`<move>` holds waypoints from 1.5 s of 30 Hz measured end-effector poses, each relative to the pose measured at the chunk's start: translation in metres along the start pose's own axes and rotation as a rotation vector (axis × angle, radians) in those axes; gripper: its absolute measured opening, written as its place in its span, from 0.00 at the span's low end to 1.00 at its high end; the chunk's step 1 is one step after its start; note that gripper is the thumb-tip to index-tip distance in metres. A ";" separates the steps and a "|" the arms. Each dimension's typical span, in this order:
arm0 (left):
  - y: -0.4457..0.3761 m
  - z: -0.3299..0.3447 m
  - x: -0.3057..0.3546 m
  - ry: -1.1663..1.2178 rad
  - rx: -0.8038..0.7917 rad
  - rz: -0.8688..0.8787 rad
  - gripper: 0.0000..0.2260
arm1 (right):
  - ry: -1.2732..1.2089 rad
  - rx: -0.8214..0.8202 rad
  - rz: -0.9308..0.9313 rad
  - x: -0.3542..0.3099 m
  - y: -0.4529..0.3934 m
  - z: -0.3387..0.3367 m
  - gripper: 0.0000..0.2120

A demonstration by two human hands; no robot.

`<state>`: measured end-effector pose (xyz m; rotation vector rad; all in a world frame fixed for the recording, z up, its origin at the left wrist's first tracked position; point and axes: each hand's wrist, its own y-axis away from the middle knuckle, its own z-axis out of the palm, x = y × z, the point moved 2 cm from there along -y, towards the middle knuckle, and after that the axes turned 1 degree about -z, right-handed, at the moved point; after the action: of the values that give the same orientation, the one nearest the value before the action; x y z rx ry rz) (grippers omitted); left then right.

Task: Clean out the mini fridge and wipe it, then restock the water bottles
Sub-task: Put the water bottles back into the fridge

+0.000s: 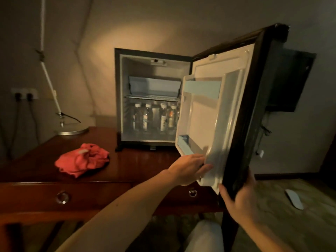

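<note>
A black mini fridge (120,91) stands on a dark wooden desk (141,166) with its door (234,113) swung wide open to the right. Several water bottles (154,117) stand on its floor under a wire shelf (152,97). My left hand (189,169) touches the door's white inner lining near the bottom door shelf, fingers fairly straight. My right hand (241,200) grips the door's lower outer corner. A crumpled red cloth (81,161) lies on the desk to the left of the fridge.
A desk lamp (71,130) with a round metal base stands at the back left, wall sockets (24,95) behind it. The desk front has drawers with ring pulls (62,197). A wall-mounted TV (289,82) hangs behind the door. A white slipper (294,199) lies on the carpet.
</note>
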<state>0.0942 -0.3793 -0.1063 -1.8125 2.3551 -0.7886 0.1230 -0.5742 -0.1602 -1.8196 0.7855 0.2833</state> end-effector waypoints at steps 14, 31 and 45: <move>0.114 -0.065 -0.121 0.072 0.241 -0.386 0.18 | 0.016 -0.172 -0.191 -0.095 0.017 0.159 0.49; 0.179 -0.095 -0.183 -0.166 0.424 -0.536 0.21 | 0.321 -0.260 -0.205 -0.152 -0.020 0.275 0.53; 0.137 -0.110 -0.214 -0.338 0.540 -0.561 0.21 | 0.347 -0.423 -0.139 -0.171 -0.064 0.331 0.50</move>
<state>-0.0006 -0.1195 -0.1240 -2.1302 1.2707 -0.9479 0.0927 -0.1974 -0.1490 -2.3525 0.8781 0.0411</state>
